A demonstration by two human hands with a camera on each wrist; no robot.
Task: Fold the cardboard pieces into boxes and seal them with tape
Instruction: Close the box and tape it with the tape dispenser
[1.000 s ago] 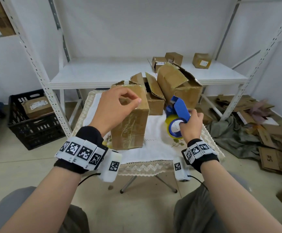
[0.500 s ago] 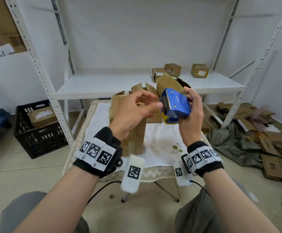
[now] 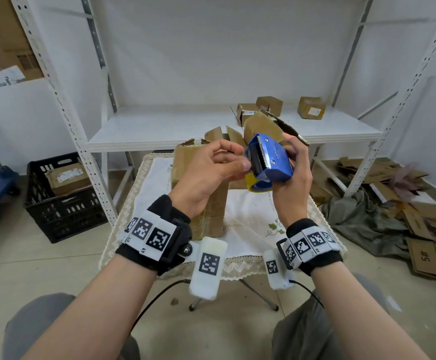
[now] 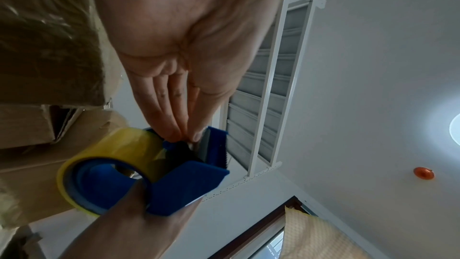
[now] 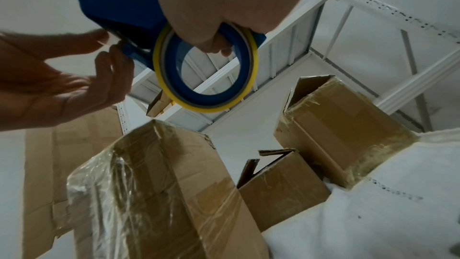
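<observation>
My right hand (image 3: 293, 175) grips a blue tape dispenser (image 3: 270, 158) with a yellowish tape roll (image 4: 109, 157), held up above the small table. My left hand (image 3: 211, 172) reaches across to it, and its thumb and fingertips (image 4: 184, 133) pinch the tape end just behind the serrated blade. Below them stands a tall cardboard box (image 3: 211, 211) wrapped in tape, upright on the white tablecloth (image 3: 250, 216). Behind it sit two more boxes with open flaps (image 5: 281, 188), (image 5: 343, 121).
A white metal shelf (image 3: 185, 128) behind the table carries three small boxes (image 3: 311, 107). A black crate (image 3: 63, 203) with a parcel stands on the floor at left. Flattened cardboard pieces (image 3: 432, 229) and a grey cloth (image 3: 362, 222) lie on the floor at right.
My right hand lifted the dispenser from the table to chest height. My left hand left the top of the tall box and came over to pinch the tape end.
</observation>
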